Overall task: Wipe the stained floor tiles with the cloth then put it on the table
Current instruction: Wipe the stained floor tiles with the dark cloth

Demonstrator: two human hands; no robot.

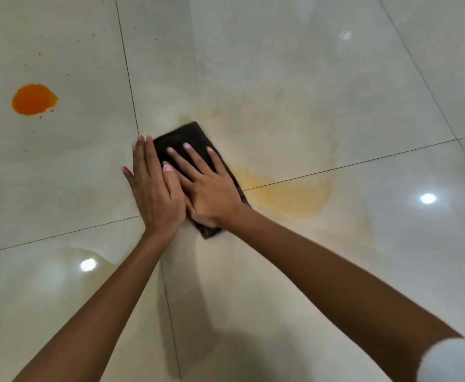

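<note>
We count one dark cloth (187, 136), two hands, left (154, 188) and right (212, 194), one orange puddle (34, 100), one yellow smear (289, 194) and one faint wet patch (96, 257).

both hands (184, 188) on cloth (190, 139), puddle (34, 100) far left, smear (289, 194) right

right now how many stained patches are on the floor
3: orange blob upper left, yellow smear right of the cloth, pale puddle lower left; more may hide under it.

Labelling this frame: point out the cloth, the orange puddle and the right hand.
cloth (183, 135): head view, bare upper part.
orange puddle (34, 100): head view, its middle.
right hand (212, 190): head view, back of hand.
</note>
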